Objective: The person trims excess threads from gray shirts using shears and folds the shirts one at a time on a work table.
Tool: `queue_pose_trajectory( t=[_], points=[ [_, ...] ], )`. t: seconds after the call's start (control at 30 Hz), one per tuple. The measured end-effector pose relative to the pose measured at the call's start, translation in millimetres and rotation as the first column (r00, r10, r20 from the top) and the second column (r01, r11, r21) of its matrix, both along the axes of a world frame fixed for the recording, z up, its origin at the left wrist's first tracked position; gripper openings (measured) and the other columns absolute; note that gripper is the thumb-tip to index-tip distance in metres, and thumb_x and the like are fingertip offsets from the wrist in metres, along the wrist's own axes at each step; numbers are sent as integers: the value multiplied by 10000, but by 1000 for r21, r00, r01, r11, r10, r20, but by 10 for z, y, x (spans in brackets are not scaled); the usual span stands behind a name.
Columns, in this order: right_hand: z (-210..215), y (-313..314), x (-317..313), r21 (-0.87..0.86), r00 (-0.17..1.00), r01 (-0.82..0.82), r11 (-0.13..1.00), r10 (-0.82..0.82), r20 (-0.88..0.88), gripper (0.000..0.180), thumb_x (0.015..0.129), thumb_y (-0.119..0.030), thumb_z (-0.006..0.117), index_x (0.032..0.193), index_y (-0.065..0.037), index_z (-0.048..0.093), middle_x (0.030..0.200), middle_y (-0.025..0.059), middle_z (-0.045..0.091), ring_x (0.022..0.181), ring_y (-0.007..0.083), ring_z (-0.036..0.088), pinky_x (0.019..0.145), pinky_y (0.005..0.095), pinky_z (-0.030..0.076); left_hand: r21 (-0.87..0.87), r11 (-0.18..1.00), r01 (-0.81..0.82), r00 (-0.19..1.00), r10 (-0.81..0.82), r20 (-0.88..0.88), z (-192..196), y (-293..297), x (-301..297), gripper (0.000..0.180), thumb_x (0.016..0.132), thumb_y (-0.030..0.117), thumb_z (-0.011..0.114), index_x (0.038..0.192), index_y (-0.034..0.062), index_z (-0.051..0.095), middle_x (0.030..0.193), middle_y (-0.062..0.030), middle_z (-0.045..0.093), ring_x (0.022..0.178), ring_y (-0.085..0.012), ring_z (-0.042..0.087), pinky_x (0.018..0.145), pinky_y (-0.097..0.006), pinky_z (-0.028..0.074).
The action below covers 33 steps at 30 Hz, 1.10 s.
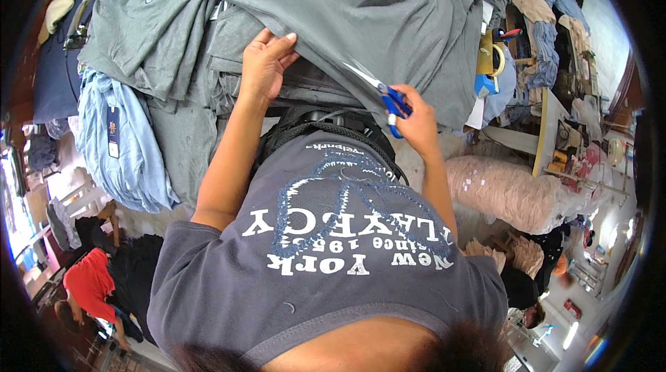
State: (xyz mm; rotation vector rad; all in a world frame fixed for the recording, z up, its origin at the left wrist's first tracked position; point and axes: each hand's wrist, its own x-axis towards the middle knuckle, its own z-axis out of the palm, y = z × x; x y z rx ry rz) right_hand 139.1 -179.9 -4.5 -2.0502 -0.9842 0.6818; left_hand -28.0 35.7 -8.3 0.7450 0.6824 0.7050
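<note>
Your left hand (263, 66) presses flat on the grey garment (361, 11) heaped on the counter (485, 137); your right hand (420, 122) grips blue-handled scissors (385, 94) at its edge; a pink fabric roll (506, 191) lies beside you.

Light blue shirt (118, 143) hanging at left, roll of pale pink fabric (510, 191) at right, yellow tape roll (491, 60) beyond, person in red top (90, 282) below left.

Garment workshop. Grey shirts (361, 4) were heaped on a cutting table, light blue garments (118, 143) piled alongside; a wrapped roll of pale fabric (506, 191) and further clothing stacks (548, 32) were seen behind.
</note>
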Motion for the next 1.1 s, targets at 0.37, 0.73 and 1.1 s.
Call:
queue_pose_trajectory(
  t=[0.37,0.73,1.1],
  points=[
    [114,103,-124,175,999,6,984,3,-50,484,606,-159,756,1013,-58,515,654,21,531,587,72,451,536,214,382,297,941,-164,986,159,41,246,-351,-68,729,749,1,590,1307,21,121,947,-110,569,784,-154,587,694,-278,486],
    [188,366,-327,57,993,-117,992,115,31,491,610,-263,743,1005,-77,518,701,90,571,606,188,555,571,283,438,96,995,-32,997,38,-70,32,-403,-77,434,718,-2,616,1103,8,418,965,-106,558,838,-145,565,692,-272,492],
    [232,457,-335,-51,981,-178,983,181,65,510,596,-298,732,1021,-121,513,716,81,578,647,233,579,583,319,440,124,992,-39,999,39,0,100,-400,-124,503,728,-50,568,1179,21,358,1007,-131,541,864,-154,563,680,-253,495]
  ],
)
